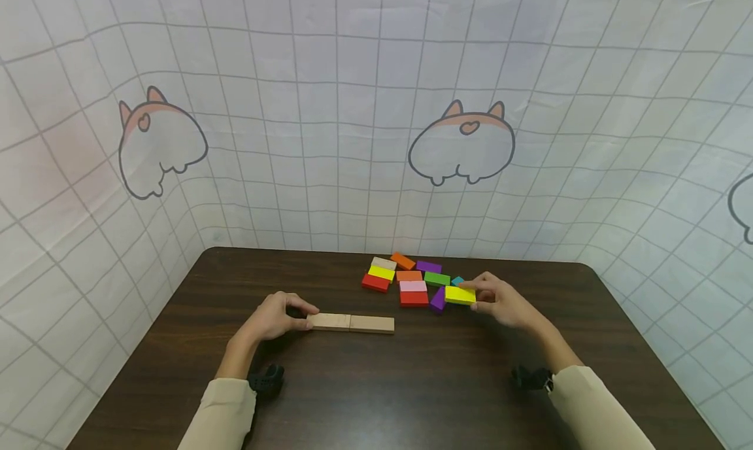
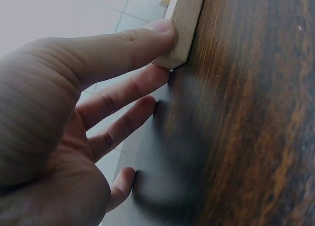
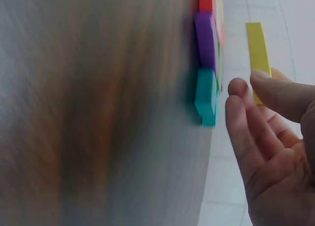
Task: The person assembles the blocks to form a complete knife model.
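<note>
My left hand (image 1: 273, 316) pinches the left end of a plain wooden block (image 1: 329, 321) between thumb and fingers. The block lies flat on the table, and a second plain wooden block (image 1: 372, 324) meets it end to end. In the left wrist view, the thumb presses the block's side and the other fingers spread near the tabletop. My right hand (image 1: 500, 301) grips a yellow block (image 1: 460, 295) by one end. The right wrist view shows this yellow block raised off the table, beside a purple block (image 3: 206, 41) and a teal block (image 3: 205, 93).
Several coloured blocks lie close together behind, among them a red block (image 1: 414, 299), a pink block (image 1: 413, 286), a green block (image 1: 437, 279) and an orange block (image 1: 402, 261). The dark wooden table (image 1: 365, 398) ends at a white gridded curtain (image 1: 329, 175).
</note>
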A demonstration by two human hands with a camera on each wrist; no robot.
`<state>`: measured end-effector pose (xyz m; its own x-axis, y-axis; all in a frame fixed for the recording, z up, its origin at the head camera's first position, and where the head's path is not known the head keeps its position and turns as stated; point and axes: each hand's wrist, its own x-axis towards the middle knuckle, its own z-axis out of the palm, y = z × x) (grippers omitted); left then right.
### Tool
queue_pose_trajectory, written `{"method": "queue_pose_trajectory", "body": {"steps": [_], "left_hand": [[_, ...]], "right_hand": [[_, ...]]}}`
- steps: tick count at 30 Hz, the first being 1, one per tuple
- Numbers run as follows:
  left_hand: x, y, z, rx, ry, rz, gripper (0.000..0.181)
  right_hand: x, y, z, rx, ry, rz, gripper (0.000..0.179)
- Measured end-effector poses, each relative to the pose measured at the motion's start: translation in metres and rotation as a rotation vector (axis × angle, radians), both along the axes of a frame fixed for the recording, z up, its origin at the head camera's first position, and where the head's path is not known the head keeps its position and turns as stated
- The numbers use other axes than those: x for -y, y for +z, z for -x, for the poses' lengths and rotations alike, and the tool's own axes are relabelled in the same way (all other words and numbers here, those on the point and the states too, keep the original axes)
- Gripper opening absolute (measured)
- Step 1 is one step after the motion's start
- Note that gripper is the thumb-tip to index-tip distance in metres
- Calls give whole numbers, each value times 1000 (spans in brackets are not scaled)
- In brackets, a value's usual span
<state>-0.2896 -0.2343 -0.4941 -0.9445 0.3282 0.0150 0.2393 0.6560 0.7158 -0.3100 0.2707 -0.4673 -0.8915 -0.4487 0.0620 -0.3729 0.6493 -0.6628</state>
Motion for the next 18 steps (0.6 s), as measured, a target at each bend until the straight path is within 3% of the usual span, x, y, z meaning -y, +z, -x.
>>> {"method": "queue_pose_trajectory", "body": {"steps": [12,18], "left_hand": [[0,0,1,-3,-6,-6,21],[1,-1,0,-3,-3,-4,21]], "right_hand": [[35,-19,-19,80,159,-63,41],[52,-20,-22,92,174,-70,39]]}}
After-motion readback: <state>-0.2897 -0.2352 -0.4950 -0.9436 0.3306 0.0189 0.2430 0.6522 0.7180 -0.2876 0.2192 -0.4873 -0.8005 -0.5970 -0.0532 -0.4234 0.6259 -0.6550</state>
